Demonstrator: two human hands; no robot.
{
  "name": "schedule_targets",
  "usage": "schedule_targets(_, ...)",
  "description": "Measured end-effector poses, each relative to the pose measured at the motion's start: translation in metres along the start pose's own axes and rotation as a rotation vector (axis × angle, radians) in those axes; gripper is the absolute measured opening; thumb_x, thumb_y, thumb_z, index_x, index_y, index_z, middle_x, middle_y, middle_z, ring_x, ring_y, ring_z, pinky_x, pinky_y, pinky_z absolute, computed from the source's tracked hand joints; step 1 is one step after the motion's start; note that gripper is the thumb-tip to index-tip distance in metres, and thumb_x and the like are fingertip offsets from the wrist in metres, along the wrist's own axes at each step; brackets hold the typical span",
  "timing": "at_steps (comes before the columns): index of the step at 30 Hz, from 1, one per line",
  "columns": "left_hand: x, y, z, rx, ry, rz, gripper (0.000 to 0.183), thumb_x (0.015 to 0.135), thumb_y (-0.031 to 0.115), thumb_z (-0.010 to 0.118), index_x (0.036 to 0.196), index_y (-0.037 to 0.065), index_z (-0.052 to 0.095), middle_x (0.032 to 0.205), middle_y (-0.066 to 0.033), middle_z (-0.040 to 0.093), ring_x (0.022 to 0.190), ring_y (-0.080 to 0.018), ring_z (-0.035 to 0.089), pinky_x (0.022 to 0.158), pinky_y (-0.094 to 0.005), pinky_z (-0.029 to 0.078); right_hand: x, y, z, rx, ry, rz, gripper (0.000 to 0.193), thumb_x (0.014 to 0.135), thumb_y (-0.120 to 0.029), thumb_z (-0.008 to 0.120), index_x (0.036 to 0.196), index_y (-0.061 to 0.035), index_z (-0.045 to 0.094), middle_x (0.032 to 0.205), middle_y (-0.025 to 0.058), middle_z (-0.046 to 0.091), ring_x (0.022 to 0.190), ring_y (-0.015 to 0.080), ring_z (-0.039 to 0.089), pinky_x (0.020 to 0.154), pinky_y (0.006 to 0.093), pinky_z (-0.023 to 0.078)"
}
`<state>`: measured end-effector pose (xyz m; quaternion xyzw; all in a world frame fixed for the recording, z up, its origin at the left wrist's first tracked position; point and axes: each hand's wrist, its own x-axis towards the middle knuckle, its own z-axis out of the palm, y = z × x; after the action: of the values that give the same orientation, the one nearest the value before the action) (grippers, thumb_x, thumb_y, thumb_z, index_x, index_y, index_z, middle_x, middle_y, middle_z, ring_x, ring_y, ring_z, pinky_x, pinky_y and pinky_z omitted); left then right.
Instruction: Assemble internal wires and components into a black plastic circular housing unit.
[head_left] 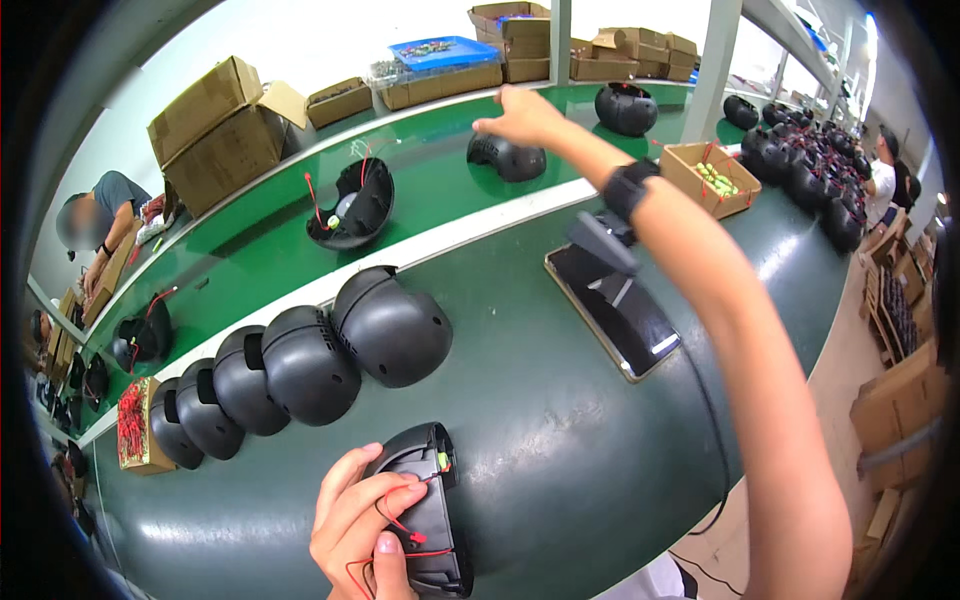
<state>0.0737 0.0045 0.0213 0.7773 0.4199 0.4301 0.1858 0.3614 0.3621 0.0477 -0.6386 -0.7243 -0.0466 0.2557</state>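
In the lower middle, a black rounded plastic shell (432, 500) stands on edge with its ribbed inside showing. My left hand (362, 515) is closed on it, fingers on the inner side. Thin red wires with a small red connector (417, 537) run between those fingers, and a yellow-green piece (444, 461) sits at the shell's upper edge. My right arm, with a black wristband (630, 190), stretches across to the green belt. There my right hand (525, 115) has its thumb and fingers apart, nothing seen in it, just above a black shell (508, 157) lying on the belt.
Several black shells (393, 325) stand in a row at left, beside a box of red wires (135, 425). A phone (615, 310) lies under my right arm. A carton of yellow-green parts (708, 180) stands beyond. More shells crowd the right side (800, 165). A co-worker (105, 215) sits far left.
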Motion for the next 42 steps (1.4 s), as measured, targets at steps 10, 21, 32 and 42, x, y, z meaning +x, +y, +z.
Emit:
schedule_targets(10, -0.004, -0.004, -0.006, -0.063, 0.032, 0.013, 0.032, 0.083, 0.015, 0.043, 0.092, -0.006, 0.066, 0.096, -0.0184, 0.063, 0.107, -0.0393, 0.054, 0.095, -0.0438, 0.04, 0.002, -0.003, 0.004, -0.118, -0.194, 0.037, 0.061, 0.046, -0.031, 0.081, 0.092, 0.0045, 0.064, 0.103, 0.0263, 0.061, 0.103, 0.0345, 0.058, 0.089, 0.0362, 0.047)
schedule_targets(21, -0.006, -0.032, 0.001, -0.135, 0.036, 0.081, 0.036, 0.076, 0.016, 0.042, 0.085, -0.006, 0.068, 0.088, -0.0152, 0.063, 0.104, -0.0387, 0.054, 0.09, -0.0473, 0.044, -0.26, -0.06, -0.063, 0.676, -0.054, -0.866, 0.048, 0.062, 0.006, 0.071, 0.104, -0.0161, 0.064, 0.135, 0.0218, 0.037, 0.124, 0.0405, 0.041, 0.093, 0.0429, 0.045)
schedule_targets(32, -0.004, -0.015, 0.005, -0.117, 0.017, 0.011, 0.035, 0.074, 0.016, 0.043, 0.086, -0.005, 0.068, 0.088, -0.0156, 0.063, 0.106, -0.0393, 0.053, 0.091, -0.048, 0.043, -0.308, -0.083, -0.048, 1.133, -0.409, -0.689, 0.076, 0.059, -0.018, 0.086, 0.122, -0.0121, 0.044, 0.129, 0.0201, 0.029, 0.127, 0.042, 0.032, 0.104, 0.0529, 0.031)
schedule_targets(42, 0.0, -0.013, 0.004, -0.142, -0.031, 0.027, 0.036, 0.075, 0.019, 0.044, 0.086, -0.006, 0.068, 0.085, -0.017, 0.063, 0.099, -0.0421, 0.056, 0.09, -0.0497, 0.043, -0.303, -0.092, -0.056, 1.087, -0.708, -0.564, 0.112, 0.057, -0.021, 0.084, 0.143, -0.0014, 0.016, 0.144, 0.0193, 0.021, 0.134, 0.0362, 0.023, 0.108, 0.045, 0.025)
